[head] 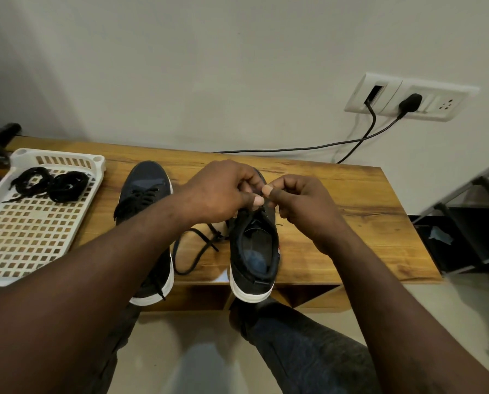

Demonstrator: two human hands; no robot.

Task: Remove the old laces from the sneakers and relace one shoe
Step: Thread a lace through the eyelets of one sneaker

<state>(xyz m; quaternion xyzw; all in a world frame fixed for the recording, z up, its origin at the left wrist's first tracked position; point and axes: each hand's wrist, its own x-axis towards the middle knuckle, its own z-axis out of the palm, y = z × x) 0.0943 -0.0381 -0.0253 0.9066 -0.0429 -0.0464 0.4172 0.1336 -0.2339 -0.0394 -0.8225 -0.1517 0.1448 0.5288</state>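
So the right sneaker (252,251) sits with its heel hanging off the near edge of the wooden table (351,211), and its black lace (192,260) trails loose on the wood between it and the left sneaker (146,183), which is laced up. Both hands are bunched together over the right sneaker's eyelets, left hand (226,191) and right hand (303,203) each pinching the lace, thumbs nearly touching. Further back, at the table's left end, a white slotted tray (97,163) holds two bundles of black laces (68,186), and there's a socket plate (436,105) on the wall behind.
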